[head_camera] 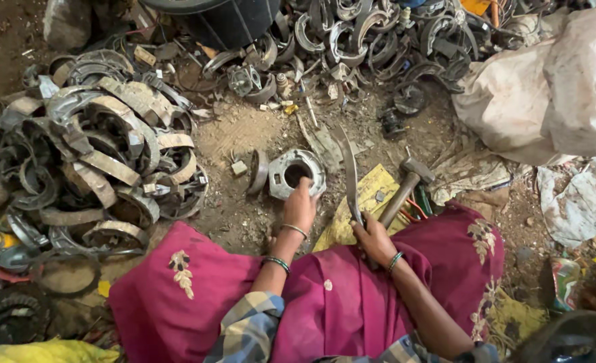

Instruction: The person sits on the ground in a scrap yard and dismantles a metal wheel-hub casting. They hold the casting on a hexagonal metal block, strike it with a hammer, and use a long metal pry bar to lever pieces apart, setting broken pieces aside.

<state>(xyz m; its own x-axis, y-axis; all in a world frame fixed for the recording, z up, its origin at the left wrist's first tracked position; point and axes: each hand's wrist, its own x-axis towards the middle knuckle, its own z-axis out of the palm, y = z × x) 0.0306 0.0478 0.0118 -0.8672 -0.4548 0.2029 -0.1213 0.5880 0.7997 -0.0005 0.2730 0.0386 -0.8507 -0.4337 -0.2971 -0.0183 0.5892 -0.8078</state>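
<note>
My left hand (301, 207) rests on the near rim of a round grey metal hub (296, 173) that lies on the dirt floor, fingers curled over its edge. My right hand (373, 238) grips both a curved metal brake shoe (350, 176), standing on edge, and the wooden handle of a hammer (405, 183), whose head points away from me. A second curved metal piece (257, 172) leans just left of the hub. My lap is covered with magenta cloth (338, 296).
A big heap of worn brake shoes (103, 154) fills the left. More curved metal parts (365, 37) lie at the back by a black drum (224, 20). A white sack (547, 94) sits at right. Yellow paper (372, 191) lies under the hammer.
</note>
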